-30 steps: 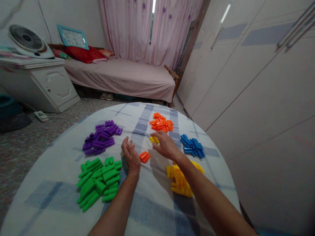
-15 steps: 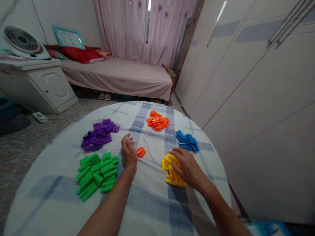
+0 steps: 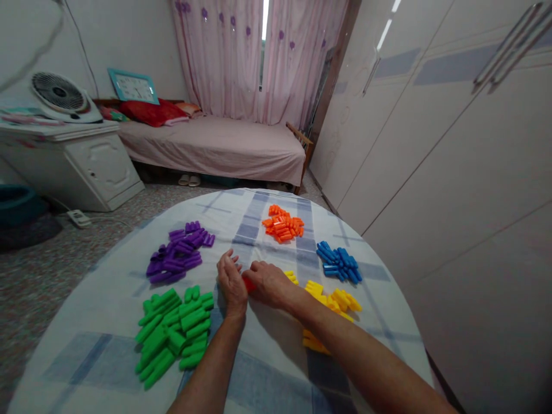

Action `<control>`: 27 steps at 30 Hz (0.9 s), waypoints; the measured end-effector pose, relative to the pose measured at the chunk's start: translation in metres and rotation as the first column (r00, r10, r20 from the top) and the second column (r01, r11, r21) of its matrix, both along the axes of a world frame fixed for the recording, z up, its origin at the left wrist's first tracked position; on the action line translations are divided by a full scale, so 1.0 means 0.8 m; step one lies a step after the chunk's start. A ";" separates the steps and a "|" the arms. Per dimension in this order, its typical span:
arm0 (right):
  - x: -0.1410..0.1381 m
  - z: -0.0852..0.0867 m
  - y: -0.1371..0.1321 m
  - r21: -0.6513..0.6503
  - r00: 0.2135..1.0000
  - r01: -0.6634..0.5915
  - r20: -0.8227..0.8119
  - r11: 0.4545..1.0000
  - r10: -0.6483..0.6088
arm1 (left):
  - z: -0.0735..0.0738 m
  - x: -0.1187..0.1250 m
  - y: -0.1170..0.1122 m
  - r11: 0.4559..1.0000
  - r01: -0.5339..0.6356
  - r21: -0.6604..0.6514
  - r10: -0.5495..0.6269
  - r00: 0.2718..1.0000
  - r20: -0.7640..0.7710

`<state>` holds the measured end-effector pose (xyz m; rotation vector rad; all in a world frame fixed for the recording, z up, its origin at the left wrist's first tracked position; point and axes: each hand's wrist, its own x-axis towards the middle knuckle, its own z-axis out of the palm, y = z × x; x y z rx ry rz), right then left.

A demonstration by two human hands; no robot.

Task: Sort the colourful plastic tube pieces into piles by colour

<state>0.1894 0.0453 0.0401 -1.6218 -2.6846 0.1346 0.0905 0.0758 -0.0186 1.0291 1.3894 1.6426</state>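
My left hand (image 3: 233, 286) rests on its edge on the tablecloth, upright like a wall, fingers loosely stretched. Against its palm side lie a few small orange tube-shaped plastic pieces (image 3: 249, 283), mostly covered by my right hand (image 3: 271, 283). The right hand's fingers are curled down, and what they hold, if anything, is hidden. Under and beside my right forearm spreads a pile of yellow tube pieces (image 3: 342, 300), partly hidden. Left of my left arm lies a heap of larger green tubes (image 3: 159, 339).
Purple tubes (image 3: 176, 256) lie at the table's left, an orange pile (image 3: 282, 225) at the far side, and blue pieces (image 3: 339, 262) at the right. The round table wears a checked cloth (image 3: 267, 345). A bed (image 3: 215, 138) stands beyond; a wardrobe (image 3: 431, 172) rises at right.
My right hand has moved left from the yellow pile to the orange pieces beside my left hand. The yellow pieces are now more spread out. The view has tilted up slightly.
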 end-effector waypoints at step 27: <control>0.170 -0.085 -0.196 -0.022 0.232 0.919 -0.779 0.395 -0.583 | -0.005 0.008 -0.033 0.909 0.417 -0.019 -0.164 0.316 -0.934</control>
